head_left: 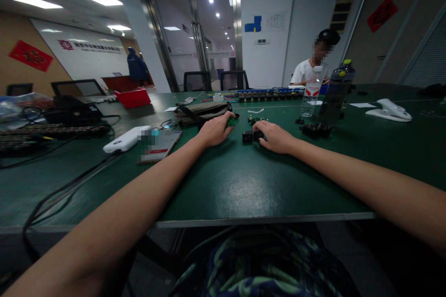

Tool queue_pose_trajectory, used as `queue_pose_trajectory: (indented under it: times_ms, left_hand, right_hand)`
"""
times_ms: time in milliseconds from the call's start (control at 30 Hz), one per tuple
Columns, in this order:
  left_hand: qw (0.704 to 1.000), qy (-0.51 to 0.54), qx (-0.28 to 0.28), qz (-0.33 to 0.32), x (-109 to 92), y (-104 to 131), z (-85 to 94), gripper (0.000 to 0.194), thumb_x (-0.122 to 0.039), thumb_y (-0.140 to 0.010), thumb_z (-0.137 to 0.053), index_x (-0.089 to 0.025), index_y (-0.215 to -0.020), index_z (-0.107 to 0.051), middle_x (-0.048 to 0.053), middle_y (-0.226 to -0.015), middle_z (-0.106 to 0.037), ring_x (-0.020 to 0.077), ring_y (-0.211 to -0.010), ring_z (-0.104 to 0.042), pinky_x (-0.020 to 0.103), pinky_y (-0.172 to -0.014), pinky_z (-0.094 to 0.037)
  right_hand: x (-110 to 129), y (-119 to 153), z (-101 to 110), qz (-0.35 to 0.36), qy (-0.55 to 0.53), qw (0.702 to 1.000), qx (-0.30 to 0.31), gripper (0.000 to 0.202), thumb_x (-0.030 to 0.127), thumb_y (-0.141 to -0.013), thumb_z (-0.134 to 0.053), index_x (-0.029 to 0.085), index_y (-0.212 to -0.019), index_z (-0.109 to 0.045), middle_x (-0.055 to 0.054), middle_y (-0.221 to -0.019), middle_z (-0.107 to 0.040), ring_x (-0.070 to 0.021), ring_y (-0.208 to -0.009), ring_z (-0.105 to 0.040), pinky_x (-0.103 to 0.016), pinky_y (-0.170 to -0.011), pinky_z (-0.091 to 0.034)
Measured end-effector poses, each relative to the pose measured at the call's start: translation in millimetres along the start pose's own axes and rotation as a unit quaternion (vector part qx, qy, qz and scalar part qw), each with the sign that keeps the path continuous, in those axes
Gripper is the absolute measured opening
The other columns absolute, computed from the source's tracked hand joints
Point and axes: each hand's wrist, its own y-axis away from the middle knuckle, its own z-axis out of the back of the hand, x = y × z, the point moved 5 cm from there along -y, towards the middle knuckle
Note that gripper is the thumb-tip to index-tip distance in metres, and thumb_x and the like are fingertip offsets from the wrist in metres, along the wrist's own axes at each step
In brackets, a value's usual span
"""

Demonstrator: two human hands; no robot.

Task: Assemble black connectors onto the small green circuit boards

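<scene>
My left hand (pixel 216 130) is closed, pinching a small green circuit board (pixel 231 122) between thumb and fingers above the table. Across from it, my right hand (pixel 276 137) has its fingers curled over a small black block (pixel 258 135) that is partly hidden by them. A second black block (pixel 247 137) sits on the table just left of those fingers. Several small green boards (pixel 255 119) lie just beyond my right fingertips. Behind my left hand rests a grey-brown pouch (pixel 202 112) with a dark strap.
The green table (pixel 223 181) carries a phone (pixel 160 147), a white power bank (pixel 127 139) with cables, and a red bin (pixel 133 98). To the right stand a clear bottle (pixel 311 97), a dark bottle (pixel 336 95) and black parts (pixel 316 130). A person (pixel 313 65) sits opposite.
</scene>
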Motion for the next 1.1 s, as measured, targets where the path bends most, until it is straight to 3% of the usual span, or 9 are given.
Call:
queue_pose_trajectory:
  times_ms: [167, 400, 767, 1100]
  left_hand:
    - [1.000, 0.002, 0.017, 0.026, 8.0, -0.8, -2.9, 0.039, -0.027, -0.094, -0.047, -0.021, -0.132, -0.042, 0.014, -0.131, -0.063, 0.0321, -0.118, -0.063, 0.047, -0.096, -0.050]
    - [0.998, 0.005, 0.019, 0.057, 18.6, -1.9, -3.4, 0.037, -0.029, -0.093, -0.049, -0.023, -0.129, -0.043, 0.013, -0.128, -0.064, 0.0322, -0.116, -0.064, 0.047, -0.095, -0.051]
    - [0.998, 0.015, 0.025, 0.054, 17.2, -2.4, -7.5, 0.037, -0.031, -0.095, -0.046, -0.023, -0.130, -0.040, 0.014, -0.124, -0.065, 0.0323, -0.114, -0.064, 0.047, -0.095, -0.050]
    - [0.997, 0.007, 0.032, 0.069, 19.0, -2.0, -5.1, 0.036, -0.032, -0.095, -0.048, -0.023, -0.129, -0.041, 0.013, -0.128, -0.064, 0.0323, -0.116, -0.063, 0.047, -0.096, -0.050]
  right_hand:
    - [-0.3, 1.0, -2.6, -0.002, -0.026, 0.999, 0.042, 0.028, 0.012, -0.084, -0.055, 0.018, -0.111, -0.057, -0.010, -0.106, -0.067, -0.0238, -0.097, -0.062, -0.033, -0.085, -0.043]
    - [0.8, 1.6, 0.0, -0.006, -0.027, 0.999, 0.032, 0.028, 0.013, -0.081, -0.054, 0.018, -0.109, -0.056, -0.006, -0.089, -0.066, -0.0208, -0.078, -0.058, -0.029, -0.070, -0.037]
    - [5.9, 2.5, -2.7, 0.060, -0.091, 0.993, 0.040, 0.026, 0.015, -0.079, -0.053, 0.019, -0.105, -0.052, -0.001, -0.081, -0.058, -0.0166, -0.070, -0.052, -0.027, -0.069, -0.036]
    - [6.4, 2.7, -1.7, 0.065, -0.107, 0.991, 0.043, 0.024, 0.014, -0.078, -0.052, 0.019, -0.101, -0.051, -0.001, -0.079, -0.056, -0.0157, -0.067, -0.049, -0.026, -0.067, -0.033]
